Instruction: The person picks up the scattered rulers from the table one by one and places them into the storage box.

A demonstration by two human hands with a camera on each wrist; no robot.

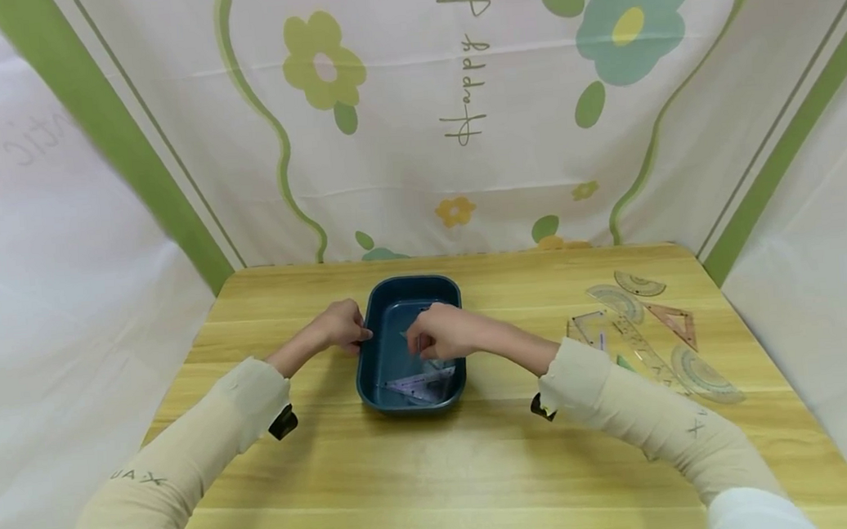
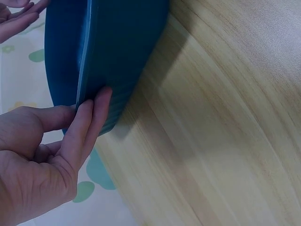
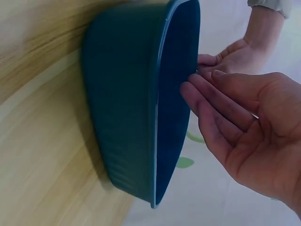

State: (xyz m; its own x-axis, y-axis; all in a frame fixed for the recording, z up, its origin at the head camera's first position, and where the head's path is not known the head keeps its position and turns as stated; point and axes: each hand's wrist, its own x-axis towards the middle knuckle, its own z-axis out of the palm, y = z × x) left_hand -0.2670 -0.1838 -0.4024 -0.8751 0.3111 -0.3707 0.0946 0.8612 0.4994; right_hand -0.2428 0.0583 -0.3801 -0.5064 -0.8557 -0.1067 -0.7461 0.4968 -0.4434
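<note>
A dark teal plastic bin [image 1: 414, 408] stands on the wooden table, with a clear set square with purple marks [image 1: 423, 385] lying on its floor. My left hand [image 1: 342, 326] grips the left rim, thumb inside and fingers against the ribbed outer wall [image 2: 123, 66]. Over the bin's opening hangs my right hand [image 1: 443, 331], its fingers slightly bent and the thumb close to them. No thing shows between those fingers in the right wrist view. Part of a clear plastic piece [image 1: 403, 334] shows beside the right fingertips; the hand hides the rest.
On the table's right side lie several clear drawing tools: a protractor [image 1: 639, 283], another protractor [image 1: 700, 376], an orange set square [image 1: 674, 322], a long ruler [image 1: 647, 353] and a purple-marked set square [image 1: 592, 330]. A printed cloth [image 1: 402, 168] hangs behind the table.
</note>
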